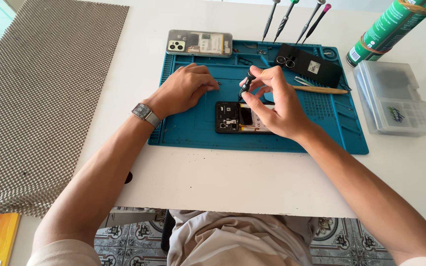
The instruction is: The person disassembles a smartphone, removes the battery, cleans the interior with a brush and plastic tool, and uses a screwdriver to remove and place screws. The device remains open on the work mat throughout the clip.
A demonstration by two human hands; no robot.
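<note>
An opened black phone [232,118] lies face down on a blue repair mat [188,133], its inner boards exposed. My right hand [277,106] holds a small black screwdriver [246,83] upright, its tip just above the phone's top edge. My left hand [186,88] rests curled on the mat to the left of the phone, fingertips touching the mat near some tiny parts; a watch sits on that wrist.
A phone back cover with camera holes [199,43] lies at the mat's top left. A black phone part [309,64] and tweezers [321,89] lie top right. Several screwdrivers [292,17] stand behind. A green can [388,27], a clear plastic box [395,98] and a woven mat [40,88] flank the area.
</note>
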